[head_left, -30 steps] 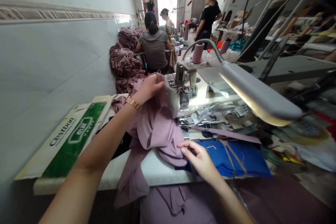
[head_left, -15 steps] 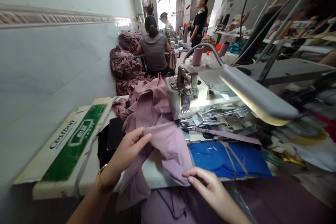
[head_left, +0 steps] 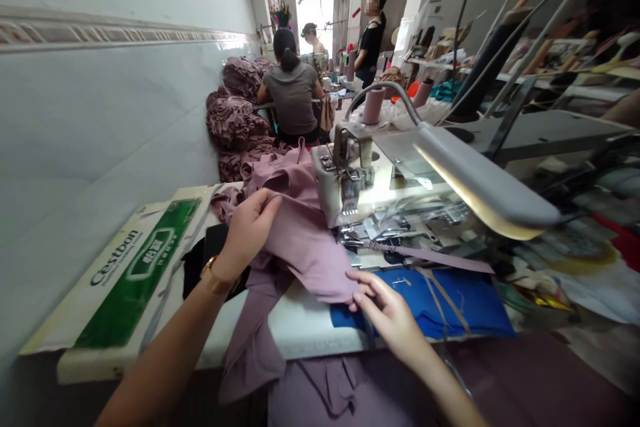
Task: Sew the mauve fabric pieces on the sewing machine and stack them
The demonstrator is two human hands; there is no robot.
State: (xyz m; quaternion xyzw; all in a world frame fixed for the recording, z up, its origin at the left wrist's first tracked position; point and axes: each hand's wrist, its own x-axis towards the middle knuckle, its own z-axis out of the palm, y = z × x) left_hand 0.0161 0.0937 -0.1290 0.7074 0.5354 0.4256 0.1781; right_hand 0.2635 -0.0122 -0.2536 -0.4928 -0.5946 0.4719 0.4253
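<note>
A mauve piece of fabric (head_left: 310, 250) is stretched between my two hands, just left of the sewing machine (head_left: 345, 180). My left hand (head_left: 255, 223) pinches its upper left edge, fingers closed. At the lower right corner of the cloth, my right hand (head_left: 383, 303) grips the edge between thumb and fingers. More of the fabric bunches behind and hangs over the table's front edge. A narrow mauve strip (head_left: 430, 255) runs rightward from the needle area. Beneath my left wrist lies a dark phone, mostly hidden.
A lamp (head_left: 485, 180) arches over the machine. On the left is a green and white Cestbon cardboard sheet (head_left: 120, 273); a blue cloth pad (head_left: 450, 307) covers the front right. Piles of mauve pieces (head_left: 235, 120) stand by the wall. A seated person (head_left: 290, 93) works ahead; others are beyond.
My left hand has moved up and slightly forward, lifting the fabric's left edge and covering the phone. My right hand has risen with its corner, uncovering more of the blue pad.
</note>
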